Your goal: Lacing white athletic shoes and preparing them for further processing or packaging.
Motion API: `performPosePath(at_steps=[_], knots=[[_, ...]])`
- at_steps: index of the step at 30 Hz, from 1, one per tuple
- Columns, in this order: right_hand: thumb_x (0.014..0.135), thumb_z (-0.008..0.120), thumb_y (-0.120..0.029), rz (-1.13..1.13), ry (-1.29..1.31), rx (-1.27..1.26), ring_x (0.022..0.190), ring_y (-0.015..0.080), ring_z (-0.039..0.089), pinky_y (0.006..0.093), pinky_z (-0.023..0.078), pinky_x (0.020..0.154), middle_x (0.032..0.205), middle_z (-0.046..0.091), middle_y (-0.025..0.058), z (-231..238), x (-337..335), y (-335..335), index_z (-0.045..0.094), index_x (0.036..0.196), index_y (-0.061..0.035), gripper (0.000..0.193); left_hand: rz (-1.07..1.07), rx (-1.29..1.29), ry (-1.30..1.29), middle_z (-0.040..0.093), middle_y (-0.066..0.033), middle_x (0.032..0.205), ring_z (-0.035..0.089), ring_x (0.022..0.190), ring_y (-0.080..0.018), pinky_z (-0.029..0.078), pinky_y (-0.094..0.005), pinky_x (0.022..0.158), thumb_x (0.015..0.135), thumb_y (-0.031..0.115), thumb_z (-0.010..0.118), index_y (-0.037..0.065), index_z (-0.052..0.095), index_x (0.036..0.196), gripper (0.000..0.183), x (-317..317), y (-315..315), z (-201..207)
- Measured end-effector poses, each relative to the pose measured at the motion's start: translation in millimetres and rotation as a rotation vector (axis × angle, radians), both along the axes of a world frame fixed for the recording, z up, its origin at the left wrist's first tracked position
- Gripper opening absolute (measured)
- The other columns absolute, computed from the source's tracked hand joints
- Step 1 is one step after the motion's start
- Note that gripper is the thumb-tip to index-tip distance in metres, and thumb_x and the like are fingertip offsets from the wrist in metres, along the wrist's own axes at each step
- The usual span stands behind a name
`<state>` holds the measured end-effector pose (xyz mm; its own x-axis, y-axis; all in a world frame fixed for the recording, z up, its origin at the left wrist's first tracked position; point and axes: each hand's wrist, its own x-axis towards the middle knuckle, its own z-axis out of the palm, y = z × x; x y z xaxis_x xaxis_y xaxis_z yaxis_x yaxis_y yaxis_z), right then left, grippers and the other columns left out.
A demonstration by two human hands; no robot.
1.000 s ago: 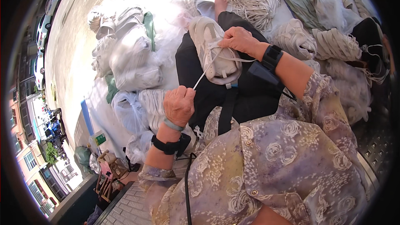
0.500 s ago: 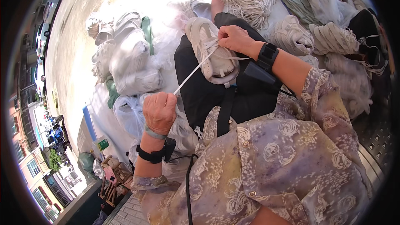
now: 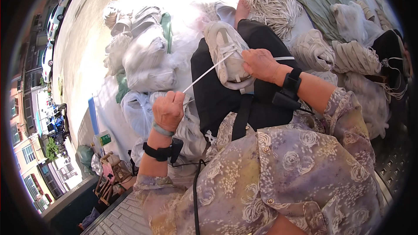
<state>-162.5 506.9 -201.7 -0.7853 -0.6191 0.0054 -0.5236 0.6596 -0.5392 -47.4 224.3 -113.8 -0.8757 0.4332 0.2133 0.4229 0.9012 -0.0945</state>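
Stretching taut from a pale shoe (image 3: pixel 236 68) on black cloth (image 3: pixel 213 109), a white lace (image 3: pixel 204 75) is held.
It is clenched in the closed left hand (image 3: pixel 168 111) and pinched by the curled right hand (image 3: pixel 263 65).

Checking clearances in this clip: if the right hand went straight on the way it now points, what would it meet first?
The right hand would most likely meet the pale laced shoe just to its left; any gap between them is hard to judge.

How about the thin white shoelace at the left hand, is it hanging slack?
No, the thin white shoelace runs straight from the left hand to the off-white mesh sneaker.
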Motion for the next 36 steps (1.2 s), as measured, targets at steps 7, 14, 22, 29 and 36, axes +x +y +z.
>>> performPosePath(at_steps=[7,14,22,29,36], knots=[[0.072,0.052,-0.015,0.059,-0.071,0.034,0.074,0.0360,0.061,0.0436,0.048,0.069,0.073,0.062,0.0218,0.4,-22.6,-2.7,0.058,0.076,0.0017,0.018,0.022,-0.002,-0.015,0.044,-0.0050,0.062,0.048,0.050,-0.0243,0.038,-0.0359,0.046,0.075,0.008,0.057,0.012,0.052,0.075,0.007,-4.4,2.9,-12.2],[0.072,0.052,-0.017,0.034,-0.098,-0.029,0.077,0.0370,0.061,0.0445,0.046,0.070,0.076,0.061,0.0216,-4.9,-17.0,4.8,0.057,0.077,0.0015,0.020,-0.199,0.101,-0.220,0.043,-0.0035,0.058,0.048,0.048,-0.0214,0.035,-0.0320,0.044,0.072,0.005,0.056,0.009,0.051,0.073,0.007,19.8,20.1,5.0],[0.075,0.061,-0.027,0.011,-0.144,-0.090,0.075,0.0374,0.058,0.0454,0.043,0.067,0.075,0.059,0.0177,5.2,-20.3,21.3,0.056,0.087,-0.0019,0.028,0.063,0.143,-0.203,0.051,-0.0076,0.062,0.052,0.052,-0.0286,0.039,-0.0378,0.046,0.072,0.003,0.054,0.010,0.056,0.086,0.016,19.6,4.9,-0.7],[0.077,0.063,-0.015,0.132,0.121,-0.096,0.070,0.0312,0.058,0.0381,0.044,0.061,0.073,0.060,0.0124,44.0,-25.2,87.0,0.058,0.089,-0.0043,0.017,0.206,0.026,-0.125,0.053,-0.0090,0.063,0.052,0.066,-0.0288,0.038,-0.0393,0.063,0.077,0.007,0.053,0.009,0.059,0.079,0.006,21.2,-67.7,-3.0],[0.077,0.062,-0.013,0.096,0.277,0.031,0.068,0.0309,0.058,0.0386,0.043,0.061,0.072,0.060,0.0106,53.3,-15.0,171.5,0.057,0.097,-0.0050,0.022,0.273,-0.104,-0.058,0.052,-0.0089,0.063,0.052,0.067,-0.0284,0.039,-0.0396,0.063,0.075,0.006,0.051,0.010,0.059,0.079,0.010,28.7,-113.0,-7.8]])
